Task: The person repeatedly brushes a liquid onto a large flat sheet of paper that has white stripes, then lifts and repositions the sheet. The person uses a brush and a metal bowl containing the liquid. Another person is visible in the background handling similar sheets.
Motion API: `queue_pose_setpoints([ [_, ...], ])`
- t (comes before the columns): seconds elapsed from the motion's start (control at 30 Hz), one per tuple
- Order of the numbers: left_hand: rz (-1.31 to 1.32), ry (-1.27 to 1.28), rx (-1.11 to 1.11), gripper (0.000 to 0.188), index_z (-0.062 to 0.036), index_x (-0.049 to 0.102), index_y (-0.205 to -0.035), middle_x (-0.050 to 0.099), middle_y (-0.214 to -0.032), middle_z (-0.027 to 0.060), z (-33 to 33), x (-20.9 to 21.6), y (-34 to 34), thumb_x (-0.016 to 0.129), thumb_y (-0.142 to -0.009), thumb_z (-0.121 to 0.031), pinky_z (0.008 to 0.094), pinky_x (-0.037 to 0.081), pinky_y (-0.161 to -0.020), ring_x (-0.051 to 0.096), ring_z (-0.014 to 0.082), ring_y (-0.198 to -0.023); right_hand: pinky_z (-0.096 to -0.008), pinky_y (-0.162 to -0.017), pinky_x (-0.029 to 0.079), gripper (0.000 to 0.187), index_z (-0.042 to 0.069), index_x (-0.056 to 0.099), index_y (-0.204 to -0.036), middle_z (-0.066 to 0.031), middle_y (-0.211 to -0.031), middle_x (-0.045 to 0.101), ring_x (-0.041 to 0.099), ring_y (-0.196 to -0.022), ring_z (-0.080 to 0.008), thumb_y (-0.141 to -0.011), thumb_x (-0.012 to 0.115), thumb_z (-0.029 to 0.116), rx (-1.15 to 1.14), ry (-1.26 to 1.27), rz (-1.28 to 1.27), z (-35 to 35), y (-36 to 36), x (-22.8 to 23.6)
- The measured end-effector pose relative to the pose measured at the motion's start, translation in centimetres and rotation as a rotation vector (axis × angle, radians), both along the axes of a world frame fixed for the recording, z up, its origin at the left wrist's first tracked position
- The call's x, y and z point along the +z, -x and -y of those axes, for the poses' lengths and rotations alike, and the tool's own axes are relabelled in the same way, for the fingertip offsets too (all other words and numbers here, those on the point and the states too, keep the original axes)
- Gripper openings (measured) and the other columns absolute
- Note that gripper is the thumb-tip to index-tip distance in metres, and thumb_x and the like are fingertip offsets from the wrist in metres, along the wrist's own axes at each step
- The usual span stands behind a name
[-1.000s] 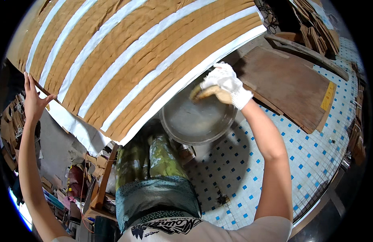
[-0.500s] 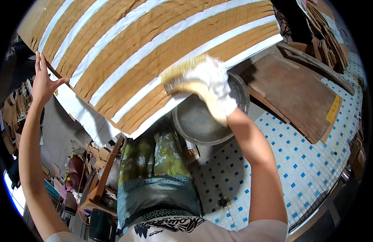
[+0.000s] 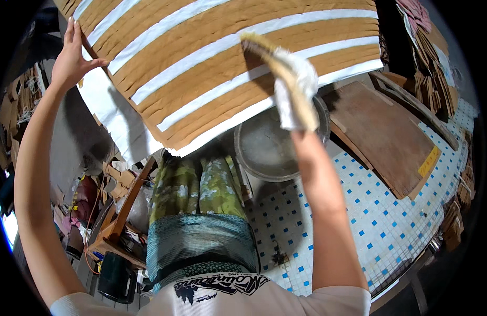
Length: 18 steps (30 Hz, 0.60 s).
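A large board (image 3: pixel 227 63) of brown cardboard strips with white bands between them fills the upper half of the frame, tilted over the person's lap. The left hand (image 3: pixel 72 55), at the upper left, has its fingers spread open and flat against the board's edge, steadying it. The right hand (image 3: pixel 296 89), in a white glove at centre right, is closed around a pale brush (image 3: pixel 275 63) whose bristles lie on one white band. Judging from this, the open palm could let the board slip, since nothing grips it, and a loaded brush might drip beyond the band. Below the brush, a round metal basin (image 3: pixel 270 150) sits on a floor (image 3: pixel 380 221) of white tiles dotted with blue. A brown wooden panel (image 3: pixel 385 137) lies at right, with cardboard scraps (image 3: pixel 433 68) stacked behind.
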<state>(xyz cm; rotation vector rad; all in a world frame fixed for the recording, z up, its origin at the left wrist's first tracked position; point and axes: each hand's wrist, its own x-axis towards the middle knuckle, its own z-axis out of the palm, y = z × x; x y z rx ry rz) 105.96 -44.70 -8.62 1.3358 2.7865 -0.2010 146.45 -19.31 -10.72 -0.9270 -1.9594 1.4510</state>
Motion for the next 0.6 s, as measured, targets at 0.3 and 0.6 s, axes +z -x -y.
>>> queue_pose_setpoints([
  [0.3, -0.006, -0.04, -0.043, 0.136, 0.0055, 0.012, -0.157, 0.008, -0.166, 0.022, 0.8, -1.0, 0.6, 0.088, -0.063, -0.056, 0.0415, 0.04, -0.115, 0.029, 0.0352, -0.149, -0.0378, -0.087, 0.045, 0.018, 0.028, 0.08, -0.096, 0.0031, -0.097, 0.074, 0.067, -0.094, -0.017, -0.08, 0.072, 0.024, 0.572, -0.395, 0.509, 12.7, -9.7, -3.8],
  [0.6, -0.069, -0.059, -0.066, 0.138, 0.0051, 0.009, -0.157, 0.009, -0.165, 0.0246, 1.2, -1.5, 1.0, 0.087, -0.062, -0.058, 0.0405, 0.038, -0.117, 0.028, 0.0363, -0.149, -0.0318, -0.083, 0.056, 0.014, 0.002, 0.073, -0.102, -0.0085, -0.094, 0.074, 0.071, -0.09, -0.0209, -0.09, 0.067, 0.005, -0.078, -0.543, -0.003, -3.3, 3.0, 0.3],
])
